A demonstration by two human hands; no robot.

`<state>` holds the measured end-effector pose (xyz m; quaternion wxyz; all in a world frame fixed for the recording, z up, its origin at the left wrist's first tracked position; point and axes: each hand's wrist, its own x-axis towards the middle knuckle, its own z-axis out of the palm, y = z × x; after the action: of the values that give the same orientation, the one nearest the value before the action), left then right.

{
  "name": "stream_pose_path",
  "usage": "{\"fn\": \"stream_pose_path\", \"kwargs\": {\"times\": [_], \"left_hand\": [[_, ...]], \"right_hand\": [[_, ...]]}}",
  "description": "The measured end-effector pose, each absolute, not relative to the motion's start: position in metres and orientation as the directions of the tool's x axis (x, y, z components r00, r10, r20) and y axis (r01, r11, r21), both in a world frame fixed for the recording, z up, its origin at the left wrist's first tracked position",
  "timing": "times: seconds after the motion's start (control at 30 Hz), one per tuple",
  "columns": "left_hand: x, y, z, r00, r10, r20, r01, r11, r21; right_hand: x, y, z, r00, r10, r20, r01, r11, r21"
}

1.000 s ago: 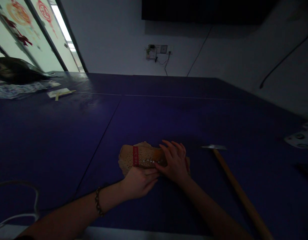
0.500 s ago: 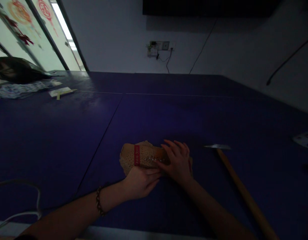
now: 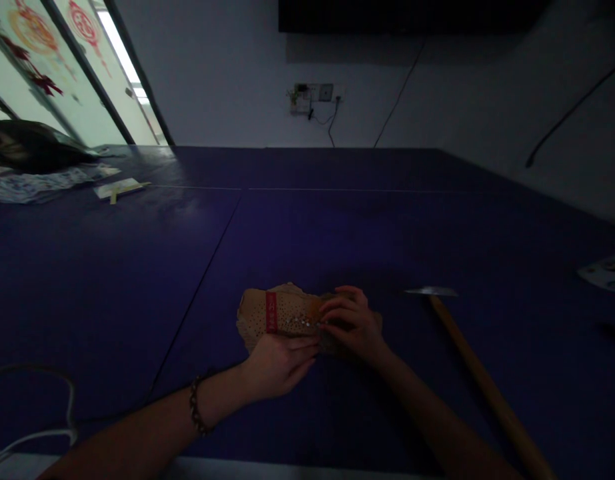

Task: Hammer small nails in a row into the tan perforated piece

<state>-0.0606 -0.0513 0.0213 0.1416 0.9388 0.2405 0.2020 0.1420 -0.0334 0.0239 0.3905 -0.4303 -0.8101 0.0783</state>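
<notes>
A torn piece of brown cardboard (image 3: 254,313), dotted with small dark spots and crossed by a red label (image 3: 271,312), lies on the dark blue tabletop. Small shiny bits (image 3: 302,321) sit in a row near its middle, too small to name. My left hand (image 3: 280,363) grips the cardboard's near edge, its fingers together and pointing right. Over the right part, my right hand (image 3: 354,323) pinches thumb and fingertips together beside the shiny bits; what is between them I cannot make out. To the right lies a hammer (image 3: 480,363) with a wooden handle and metal head.
A pale cable (image 3: 70,407) loops at the near left. Papers (image 3: 42,183), a dark bag (image 3: 32,147) and a small white packet (image 3: 118,189) lie at the far left. At the right edge is a whitish object (image 3: 607,272). Wall sockets (image 3: 317,93) are beyond the table.
My right hand's fingers have drawn together from a spread position into a pinch near the shiny bits. My left hand stays on the cardboard's near edge. The view has shifted slightly.
</notes>
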Motion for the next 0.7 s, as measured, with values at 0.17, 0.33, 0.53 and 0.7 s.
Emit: {"fn": "stream_pose_path", "kwargs": {"times": [0.17, 0.33, 0.53, 0.7], "left_hand": [[-0.0604, -0.0508, 0.0222, 0.804, 0.514, 0.299, 0.391, -0.835, 0.386], [-0.0592, -0.0502, 0.0219, 0.789, 0.530, 0.310, 0.386, -0.821, 0.420], [-0.0590, -0.0492, 0.0189, 0.780, 0.548, 0.301, 0.383, -0.800, 0.461], [-0.0594, -0.0484, 0.0203, 0.785, 0.547, 0.290, 0.386, -0.799, 0.462]], "right_hand": [[0.1406, -0.0363, 0.0288, -0.314, 0.787, 0.531, 0.611, 0.595, -0.522], [0.1390, -0.0351, 0.0277, -0.291, 0.807, 0.513, 0.564, 0.578, -0.590], [0.1384, -0.0320, 0.0256, -0.258, 0.834, 0.487, 0.530, 0.544, -0.651], [0.1377, -0.0307, 0.0246, -0.241, 0.848, 0.472, 0.534, 0.522, -0.666]]}}
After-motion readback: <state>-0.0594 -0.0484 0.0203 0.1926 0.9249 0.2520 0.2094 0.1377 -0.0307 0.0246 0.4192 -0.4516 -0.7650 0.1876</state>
